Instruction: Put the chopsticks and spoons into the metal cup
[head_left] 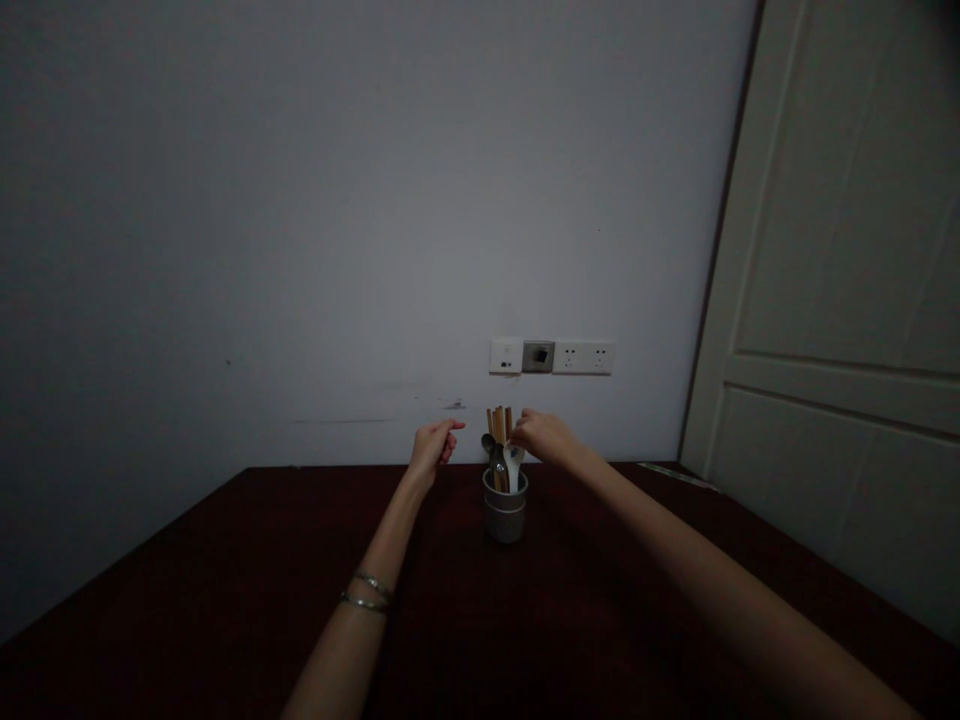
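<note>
A small grey cup (505, 515) stands on the dark red table (225, 590) near the wall. It holds wooden chopsticks (499, 422), a white spoon (514, 465) and a dark metal spoon. My right hand (544, 436) reaches over the cup, its fingers pinched at the tops of the chopsticks. My left hand (431, 448) hovers just left of the cup with fingers curled loosely, apart from the utensils. Two thin bracelets (367, 592) circle my left wrist.
A strip of white wall sockets (551, 357) sits on the grey wall right behind the cup. A white door (840, 330) stands at the right, close to the table's right edge. The room is dim.
</note>
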